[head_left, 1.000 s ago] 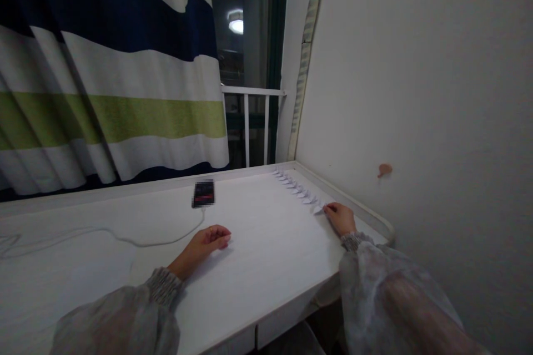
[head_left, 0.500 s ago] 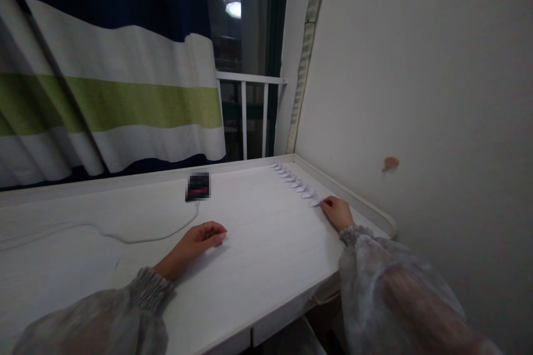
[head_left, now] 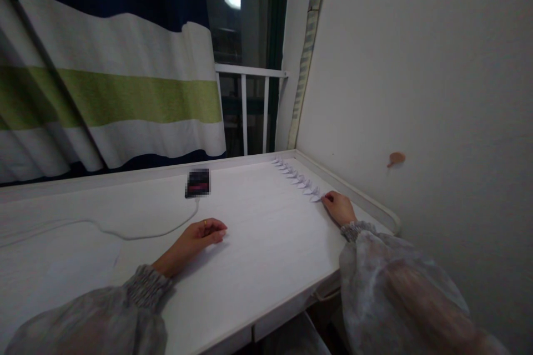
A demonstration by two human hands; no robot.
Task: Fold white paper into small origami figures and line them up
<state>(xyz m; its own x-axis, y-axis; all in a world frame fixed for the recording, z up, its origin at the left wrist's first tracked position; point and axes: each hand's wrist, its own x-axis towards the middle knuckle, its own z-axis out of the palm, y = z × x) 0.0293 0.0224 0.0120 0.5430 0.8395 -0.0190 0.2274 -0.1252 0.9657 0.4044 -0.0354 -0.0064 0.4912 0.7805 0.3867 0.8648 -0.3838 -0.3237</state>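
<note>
Small folded white paper shapes, which look like origami cranes (head_left: 295, 179), stand in a slanting row near the table's right side. At the near end of that row, my right hand (head_left: 339, 208) has its fingertips pinched at the edge of the closest paper crane (head_left: 315, 197). My left hand (head_left: 202, 237) rests on the white table (head_left: 250, 266), its fingers curled together and nothing visible in them. A ring is on one of its fingers.
A dark, blurred-out device (head_left: 197, 183) with a white cable (head_left: 154, 236) lies toward the table's back. Raised rims (head_left: 353, 186) edge the table. Behind are a striped curtain (head_left: 125, 97), a white railing (head_left: 250, 71) and, at the right, a wall with an orange-brown hook (head_left: 396, 159).
The view has tilted slightly, so the scene sits a little higher in the picture. Both hands stay nearly in place, the right one still at the closest paper crane.
</note>
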